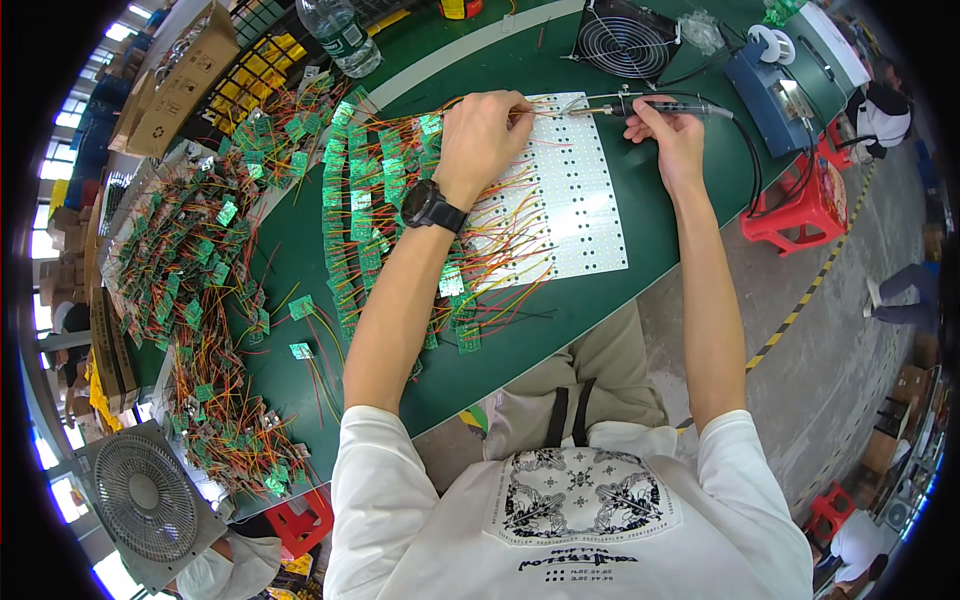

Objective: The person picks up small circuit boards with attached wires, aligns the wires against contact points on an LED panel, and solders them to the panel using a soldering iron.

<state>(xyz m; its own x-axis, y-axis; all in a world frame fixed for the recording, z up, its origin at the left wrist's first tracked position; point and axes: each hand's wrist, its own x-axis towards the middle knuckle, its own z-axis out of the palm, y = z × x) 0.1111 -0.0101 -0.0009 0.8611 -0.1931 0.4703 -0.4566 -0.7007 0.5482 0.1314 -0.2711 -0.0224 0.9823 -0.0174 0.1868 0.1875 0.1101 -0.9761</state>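
Bare table (645, 212) right of board (585, 215). Iron (690, 107) points left, axis crosswise; right hand (674, 138) pinches it, left hand (484, 138) pinches wire (541, 113).

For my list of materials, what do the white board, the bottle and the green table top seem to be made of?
White board: coated metal or resin, perhaps; thin, flat, slightly shiny.
Bottle: probably glossy plastic; clear, ridged walls with highlights.
Green table top: maybe rubber or laminate; smooth, even colour fits both.
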